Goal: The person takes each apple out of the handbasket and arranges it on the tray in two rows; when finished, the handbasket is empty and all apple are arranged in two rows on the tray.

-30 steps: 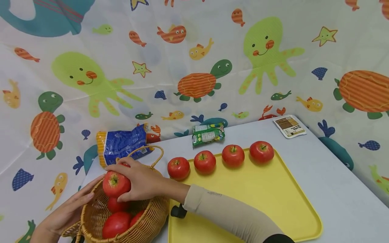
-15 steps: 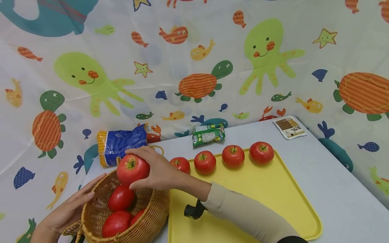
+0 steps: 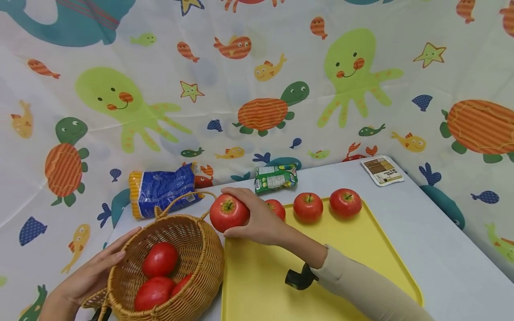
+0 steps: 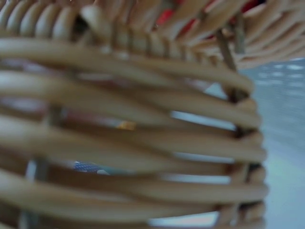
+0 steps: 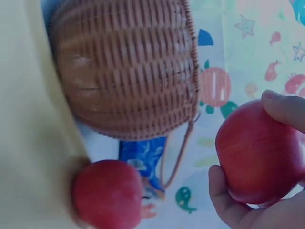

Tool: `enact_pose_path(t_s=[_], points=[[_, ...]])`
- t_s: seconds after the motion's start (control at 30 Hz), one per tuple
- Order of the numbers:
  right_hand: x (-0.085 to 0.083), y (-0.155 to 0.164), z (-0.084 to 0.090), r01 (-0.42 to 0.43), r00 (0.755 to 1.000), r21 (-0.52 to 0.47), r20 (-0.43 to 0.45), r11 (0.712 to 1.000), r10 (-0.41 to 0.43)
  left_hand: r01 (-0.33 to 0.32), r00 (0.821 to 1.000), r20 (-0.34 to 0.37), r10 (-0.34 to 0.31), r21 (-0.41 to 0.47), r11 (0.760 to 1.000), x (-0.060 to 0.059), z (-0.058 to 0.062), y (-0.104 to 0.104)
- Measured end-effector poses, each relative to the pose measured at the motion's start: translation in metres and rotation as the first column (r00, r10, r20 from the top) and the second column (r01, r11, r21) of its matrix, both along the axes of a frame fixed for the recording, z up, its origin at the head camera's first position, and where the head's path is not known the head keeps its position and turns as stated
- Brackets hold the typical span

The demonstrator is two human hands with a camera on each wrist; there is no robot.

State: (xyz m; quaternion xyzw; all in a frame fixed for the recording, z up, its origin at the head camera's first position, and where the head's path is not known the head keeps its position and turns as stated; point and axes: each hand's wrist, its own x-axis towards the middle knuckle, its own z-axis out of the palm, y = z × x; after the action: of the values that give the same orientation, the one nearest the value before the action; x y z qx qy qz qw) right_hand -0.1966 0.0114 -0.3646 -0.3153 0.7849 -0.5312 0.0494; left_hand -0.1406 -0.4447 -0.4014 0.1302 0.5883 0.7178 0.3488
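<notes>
My right hand [image 3: 261, 220] grips a red apple [image 3: 227, 213] above the far left corner of the yellow tray [image 3: 257, 285]. In the right wrist view, fingers and thumb curl round that apple [image 5: 259, 152]. My left hand [image 3: 90, 276] rests with extended fingers against the left side of the wicker basket [image 3: 214, 263]. Three red apples show inside the basket: one farther back [image 3: 160, 260], one nearer [image 3: 154, 293] and one partly hidden by the rim [image 3: 180, 285]. The left wrist view holds mostly blurred basket weave [image 4: 119, 143].
Along the tray's far edge sit red apples [image 3: 308, 207], [image 3: 345, 203], with another apple [image 3: 277, 208] partly behind my right hand. A blue packet [image 3: 164, 189], a green packet [image 3: 276, 177] and a white flat pack [image 3: 383, 170] lie at the table's back.
My right hand has lifted the apple out of the basket and carried it right, over the tray's far left corner. My left hand has stayed at the basket.
</notes>
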Motion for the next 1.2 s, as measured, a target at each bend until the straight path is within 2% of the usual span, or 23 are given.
enact_pose_path(t_s=[0.23, 0.53, 0.67, 0.87, 1.2], points=[[0.015, 0.014, -0.024, 0.032, 0.998, 0.025, 0.046, 0.999, -0.033, 0.017, 1.000, 0.009, -0.017, 0.037, 0.999, -0.001, 0.001, 0.003], [0.031, 0.013, -0.062, 0.003, 0.983, 0.070, 0.182, 0.998, -0.016, 0.032, 0.999, 0.005, -0.032, 0.070, 0.997, 0.000, 0.002, 0.004], [0.033, 0.011, -0.074, -0.029, 0.978, 0.085, 0.209, 0.996, 0.011, 0.029, 1.000, 0.009, -0.030, 0.069, 0.997, 0.000, 0.003, 0.004], [0.034, 0.006, -0.086, -0.053, 0.970, 0.104, 0.241, 0.993, 0.027, 0.023, 1.000, 0.018, -0.025, 0.067, 0.997, 0.000, 0.002, 0.003], [0.032, -0.001, -0.094, -0.060, 0.969, 0.128, 0.247, 0.990, 0.026, 0.012, 1.000, 0.007, -0.012, 0.059, 0.998, 0.002, 0.001, 0.002]])
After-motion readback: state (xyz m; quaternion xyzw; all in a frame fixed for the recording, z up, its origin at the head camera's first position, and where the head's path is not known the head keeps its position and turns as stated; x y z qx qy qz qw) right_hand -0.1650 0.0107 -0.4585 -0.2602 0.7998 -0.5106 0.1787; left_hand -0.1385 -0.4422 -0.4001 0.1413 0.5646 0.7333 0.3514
